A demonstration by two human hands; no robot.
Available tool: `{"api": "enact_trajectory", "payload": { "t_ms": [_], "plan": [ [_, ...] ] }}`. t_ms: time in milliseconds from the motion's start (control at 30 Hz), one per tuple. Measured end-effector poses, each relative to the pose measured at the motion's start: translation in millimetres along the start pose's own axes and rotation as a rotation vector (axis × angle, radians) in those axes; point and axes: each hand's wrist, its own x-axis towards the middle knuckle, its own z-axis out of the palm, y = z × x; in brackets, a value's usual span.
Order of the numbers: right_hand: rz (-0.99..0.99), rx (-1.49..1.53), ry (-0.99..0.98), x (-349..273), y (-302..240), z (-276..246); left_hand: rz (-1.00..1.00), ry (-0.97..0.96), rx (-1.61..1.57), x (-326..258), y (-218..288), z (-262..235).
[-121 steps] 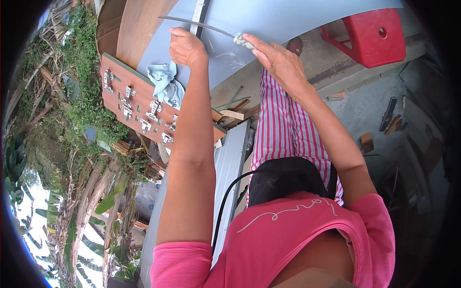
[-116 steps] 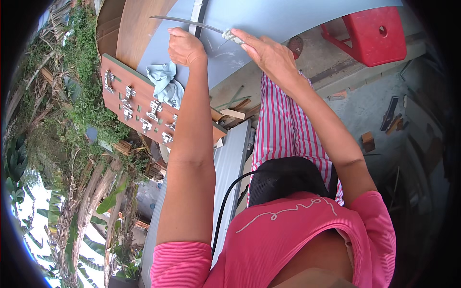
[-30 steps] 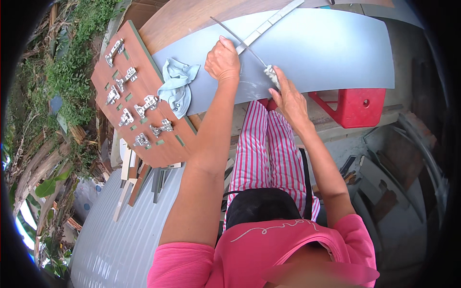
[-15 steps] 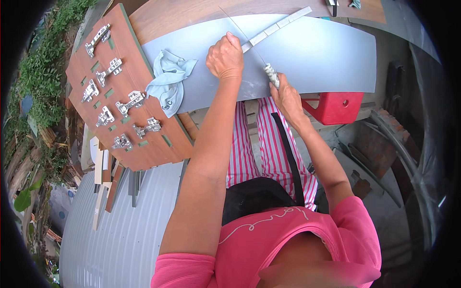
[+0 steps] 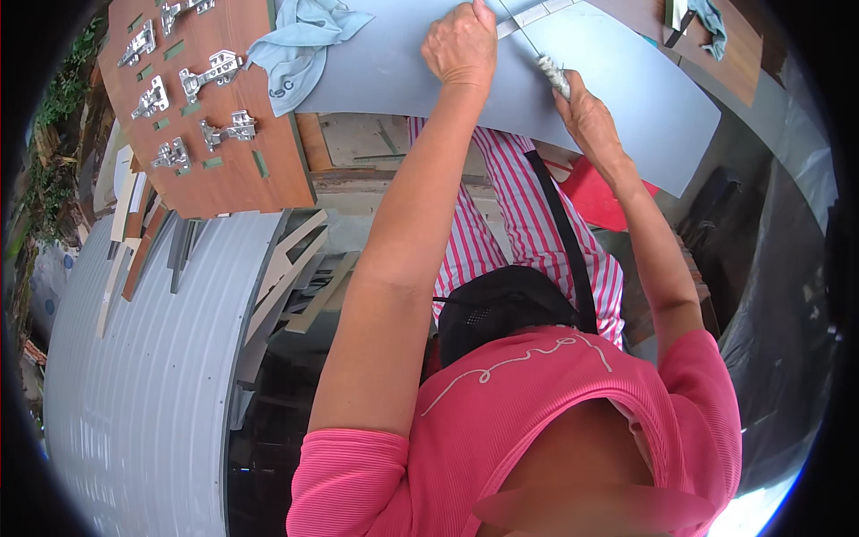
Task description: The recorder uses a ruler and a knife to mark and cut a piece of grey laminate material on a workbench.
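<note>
A large grey sheet (image 5: 617,98) lies across a work surface in front of me. My left hand (image 5: 461,45) presses a long metal straightedge (image 5: 537,13) down onto it, fingers closed over the ruler's edge. My right hand (image 5: 586,112) grips a small cutting tool with a pale wrapped handle (image 5: 553,73), its tip resting on the sheet beside the straightedge. Both forearms reach up from the lower edge, over pink sleeves and striped trousers.
A brown board (image 5: 228,152) at upper left carries several metal cabinet hinges (image 5: 215,67). A light blue cloth (image 5: 304,45) lies at the sheet's left end. Corrugated metal sheeting (image 5: 134,385) fills the lower left, with wooden offcuts (image 5: 295,277) stacked beside it. A red box (image 5: 599,192) sits under the sheet.
My view has swung so the sheet and board sit higher and closer. Both hands have stayed on the straightedge and cutter, with the cutter drawn a little along the ruler toward me.
</note>
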Motion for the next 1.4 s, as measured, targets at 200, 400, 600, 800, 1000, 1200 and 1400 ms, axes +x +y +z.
{"api": "enact_trajectory", "payload": {
  "t_ms": [200, 400, 600, 800, 1000, 1200, 1400],
  "plan": [
    [-0.124, -0.193, -0.003, -18.9, 52.0, -9.5, 0.065, 0.169, -0.137, -42.8, 20.2, 29.1],
    [-0.095, -0.289, 0.020, -16.6, 64.1, -3.4, 0.140, 0.243, -0.256, -55.0, 19.7, 30.9],
    [-0.132, -0.347, 0.024, -7.9, 74.0, -3.8, 0.139, 0.310, -0.330, -59.8, 17.0, 34.7],
    [-0.230, -0.406, 0.013, -4.4, 69.6, -9.2, 0.191, 0.333, -0.378, -70.3, 12.5, 36.1],
    [-0.226, -0.354, -0.025, 1.7, 83.7, -10.0, 0.298, 0.314, -0.292, -79.6, 9.7, 38.8],
    [-0.240, -0.367, -0.068, -5.0, 74.5, -16.6, 0.281, 0.481, -0.186, -92.6, 15.0, 49.7],
    [-0.470, -0.377, 0.022, 4.7, 116.2, -28.2, 0.112, 0.453, -0.162, -125.0, 49.4, 62.0]
  ]
}}
